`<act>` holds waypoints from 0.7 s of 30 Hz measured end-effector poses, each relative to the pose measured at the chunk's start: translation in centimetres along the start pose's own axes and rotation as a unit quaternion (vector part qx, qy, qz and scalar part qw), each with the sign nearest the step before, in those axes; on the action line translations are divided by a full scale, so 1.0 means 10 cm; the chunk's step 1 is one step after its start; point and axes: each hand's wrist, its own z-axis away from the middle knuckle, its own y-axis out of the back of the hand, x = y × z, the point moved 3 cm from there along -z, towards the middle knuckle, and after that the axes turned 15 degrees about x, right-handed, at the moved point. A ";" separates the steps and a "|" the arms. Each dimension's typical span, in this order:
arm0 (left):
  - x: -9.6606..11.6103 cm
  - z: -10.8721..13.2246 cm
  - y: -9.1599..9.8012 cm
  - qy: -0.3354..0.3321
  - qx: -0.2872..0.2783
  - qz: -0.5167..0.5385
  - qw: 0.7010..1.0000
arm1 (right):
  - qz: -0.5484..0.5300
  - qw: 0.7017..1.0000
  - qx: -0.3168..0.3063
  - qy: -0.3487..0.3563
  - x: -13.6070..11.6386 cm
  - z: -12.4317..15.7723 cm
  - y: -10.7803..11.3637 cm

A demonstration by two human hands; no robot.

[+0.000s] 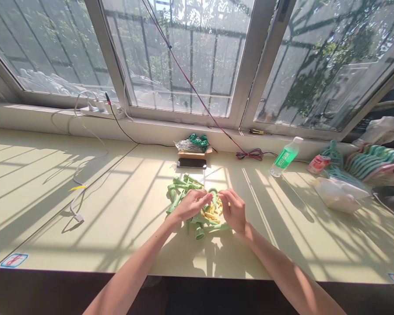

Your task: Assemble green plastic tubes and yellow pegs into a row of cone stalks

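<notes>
A green cone-shaped plastic spike (pixel 214 199) is upright between my two hands, its wide end up. The fingertips of my left hand (pixel 193 204) are pinched at its left side. Close on the other side, my right hand (pixel 234 211) has thumb and fingers pressed together; what it pinches is too small to make out. Beneath and around the hands lies a pile of similar green plastic spikes (pixel 200 232). Several small yellow pieces (pixel 212 216) are heaped among them, partly covered by my hands.
Behind the pile lie a black phone (pixel 191 163) and a small cardboard box (pixel 193 154) with plastic wrap. To the right stand a green-labelled bottle (pixel 285 158), a red can (pixel 318 164) and hangers (pixel 374 164). A white cable (pixel 77 214) lies left, near a power strip (pixel 98 109).
</notes>
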 end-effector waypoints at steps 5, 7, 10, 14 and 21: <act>0.02 -0.01 0.01 -0.021 -0.011 -0.011 1.000 | 0.000 1.000 -0.006 -0.010 0.03 0.01 -0.01; 0.04 0.00 0.01 -0.038 -0.006 -0.019 0.999 | 0.000 1.000 -0.008 -0.014 0.04 0.02 -0.02; 0.07 0.01 0.01 -0.067 0.015 -0.035 0.997 | -0.007 1.000 -0.012 -0.023 0.05 0.02 -0.03; 0.07 0.03 0.00 -0.097 0.035 -0.045 0.994 | -0.014 0.998 -0.023 -0.054 0.06 0.02 -0.04; 0.01 0.05 -0.03 -0.151 0.052 -0.045 0.986 | -0.015 0.997 -0.031 -0.071 0.07 0.03 -0.06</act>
